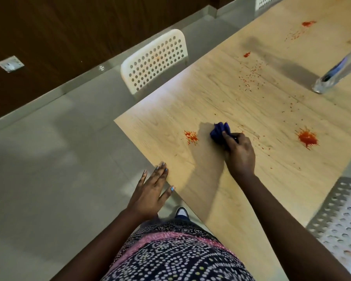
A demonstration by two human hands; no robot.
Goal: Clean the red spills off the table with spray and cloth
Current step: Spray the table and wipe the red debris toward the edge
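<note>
A bunched blue cloth (219, 132), soft and crumpled into a rough ball with no clear long axis, sits pressed on a pale wood-grain table (241, 94). The right hand (239, 153) grips it from the near side, fingers curled round the fabric, the arm reaching forward from the lower right.

The cloth lies between two red spills. Just to its left is a small red splatter (190, 137), ragged and speckled, near the table's left edge. Well to its right is a larger red blotch (308, 138), round with spiky rays. Farther up the table, a trail of fine red specks (251, 75) runs toward a small red smear (246, 54) and another red patch (308, 23) near the far end.

At the right edge of the table stands a clear plastic spray bottle (336, 72), blurred, with something blue showing inside; in this wide view its long axis slants from its base at the lower left up toward the upper right.

The left hand (152, 191) is flat and relaxed, fingers straight and slightly spread, at the table's near-left edge, holding nothing.

A white perforated chair (156, 57) is tucked against the table's far-left side. A grey perforated metal surface (340, 218) shows at the lower right. The floor (49, 159) is glossy pale tile. The person wears a dotted dark and pink patterned garment (174, 254).
</note>
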